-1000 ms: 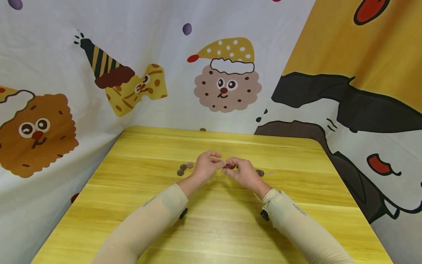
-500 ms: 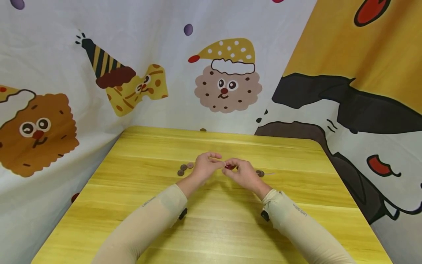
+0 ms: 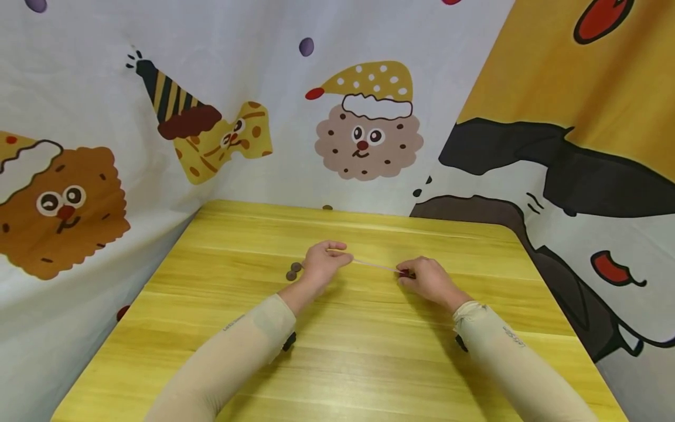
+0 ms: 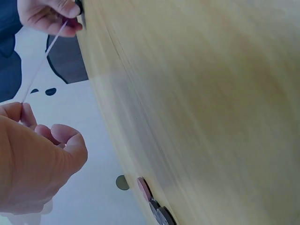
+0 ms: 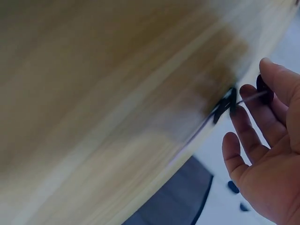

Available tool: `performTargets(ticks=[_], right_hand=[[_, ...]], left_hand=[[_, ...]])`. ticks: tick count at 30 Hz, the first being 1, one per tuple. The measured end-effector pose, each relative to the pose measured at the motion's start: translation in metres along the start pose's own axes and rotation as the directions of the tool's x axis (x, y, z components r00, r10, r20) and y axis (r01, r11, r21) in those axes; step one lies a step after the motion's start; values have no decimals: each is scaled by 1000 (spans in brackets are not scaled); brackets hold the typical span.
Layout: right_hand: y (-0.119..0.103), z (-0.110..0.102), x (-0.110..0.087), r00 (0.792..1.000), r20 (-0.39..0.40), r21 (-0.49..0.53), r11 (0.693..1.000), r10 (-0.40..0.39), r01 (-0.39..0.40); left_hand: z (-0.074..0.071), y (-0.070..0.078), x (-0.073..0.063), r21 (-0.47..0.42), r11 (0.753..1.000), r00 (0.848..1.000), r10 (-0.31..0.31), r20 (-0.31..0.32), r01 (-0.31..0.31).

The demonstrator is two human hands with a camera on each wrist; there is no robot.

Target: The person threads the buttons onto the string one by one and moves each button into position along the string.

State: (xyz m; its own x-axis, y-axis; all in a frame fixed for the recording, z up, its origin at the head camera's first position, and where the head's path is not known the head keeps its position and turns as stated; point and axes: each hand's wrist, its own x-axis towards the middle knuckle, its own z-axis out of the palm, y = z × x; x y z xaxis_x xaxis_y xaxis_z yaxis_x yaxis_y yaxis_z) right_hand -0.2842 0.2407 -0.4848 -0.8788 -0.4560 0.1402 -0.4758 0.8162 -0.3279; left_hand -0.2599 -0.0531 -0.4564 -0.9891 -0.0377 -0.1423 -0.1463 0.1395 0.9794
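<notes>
A thin pale string (image 3: pixel 375 265) runs taut between the two hands above the table. My left hand (image 3: pixel 323 264) pinches its left end between thumb and forefinger, the other fingers loosely bent. My right hand (image 3: pixel 429 278) holds a small dark red disc (image 5: pixel 265 89) between thumb and fingers, with the string passing at it. Beyond the right fingers, dark round discs (image 5: pixel 225 105) are on or beside the string's other stretch, low over the tabletop. Left of the left hand lie brown discs (image 3: pixel 291 275); the left wrist view also shows a pinkish disc (image 4: pixel 145 189) there.
The wooden table (image 3: pixel 337 363) has its far edge against a hanging cloth (image 3: pixel 263 176) printed with cartoon biscuits. The cloth also borders the left and right sides of the table.
The hands were close together at the dark red disc. My right hand has moved right with the disc, leaving the string stretched between the hands. My left hand has shifted slightly left.
</notes>
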Motion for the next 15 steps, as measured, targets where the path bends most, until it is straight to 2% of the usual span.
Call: performTargets(ticks=[9,12,15], right_hand=[[32,-4,-13,1000,-7,-67,998,-1,0],[33,-4,-13,1000,17,-49,999,11,-10],[23,-9,-10,997,57,16,999,43,-44]], left_hand=[[-2,-3,1,-36,999,1000,14,-20,-14],[-1,-4,1,-34,999,1000,7,-13,-7],[-1,-4,0,-35,999,1000,-5,4,6]])
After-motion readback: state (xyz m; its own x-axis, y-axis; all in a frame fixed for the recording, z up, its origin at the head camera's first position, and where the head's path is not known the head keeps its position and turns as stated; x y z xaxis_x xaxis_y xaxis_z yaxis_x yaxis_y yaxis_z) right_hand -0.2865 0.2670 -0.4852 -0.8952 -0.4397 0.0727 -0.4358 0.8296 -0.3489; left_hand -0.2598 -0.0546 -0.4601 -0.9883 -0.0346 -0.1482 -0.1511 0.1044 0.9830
